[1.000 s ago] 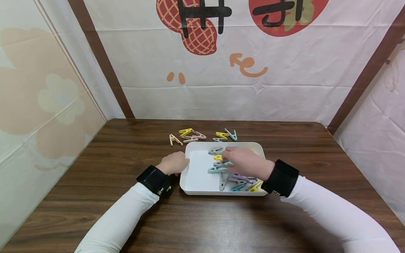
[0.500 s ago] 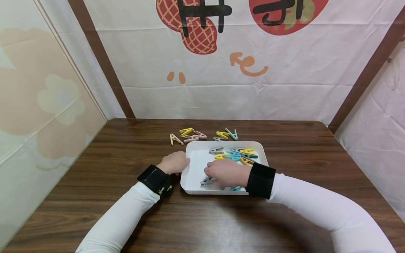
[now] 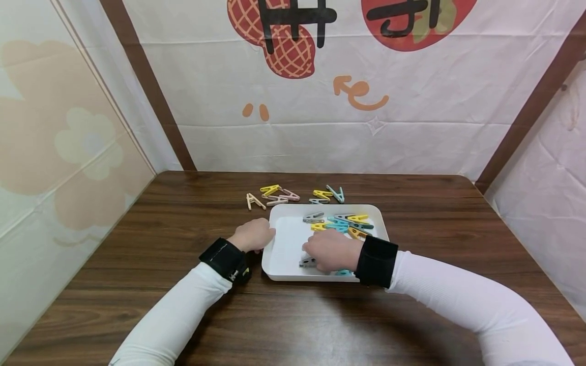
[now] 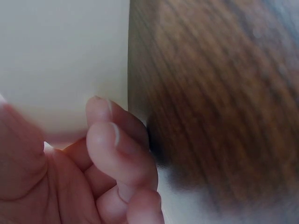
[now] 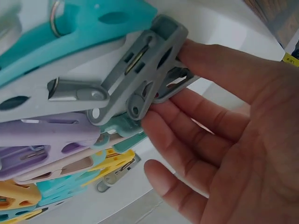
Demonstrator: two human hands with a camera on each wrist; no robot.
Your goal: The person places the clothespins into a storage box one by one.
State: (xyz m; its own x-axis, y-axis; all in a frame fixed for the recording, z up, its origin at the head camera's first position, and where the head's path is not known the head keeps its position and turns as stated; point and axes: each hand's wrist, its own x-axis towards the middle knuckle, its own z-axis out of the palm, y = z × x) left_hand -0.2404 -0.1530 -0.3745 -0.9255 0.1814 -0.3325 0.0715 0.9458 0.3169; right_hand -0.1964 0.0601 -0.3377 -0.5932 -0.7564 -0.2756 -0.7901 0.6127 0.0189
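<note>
A white rectangular tray (image 3: 288, 239) sits on the table. My left hand (image 3: 252, 235) holds its left edge; in the left wrist view the curled fingers (image 4: 112, 149) lie along the tray's side. Over the near half of the tray, my right hand (image 3: 333, 250) pinches a grey clothespin (image 5: 145, 70) between thumb and fingers. Around it in the right wrist view lie a turquoise clothespin (image 5: 88, 32), a purple clothespin (image 5: 51, 135) and several others. Toward the tray's far right side are yellow clothespins (image 3: 358, 217) and blue clothespins (image 3: 339, 223). My right hand hides part of the pile.
Behind the tray lie two loose groups of clothespins: a yellow clothespin (image 3: 270, 190), pink ones and a beige clothespin (image 3: 255, 202) on the left, a yellow clothespin (image 3: 322, 193) and blue ones on the right. A printed white cloth (image 3: 293, 147) rises behind the table.
My right hand has come from the tray's middle down to its near half, then shifted slightly right with the grey clothespin. The far clothespins are uncovered. My left hand stays in place.
</note>
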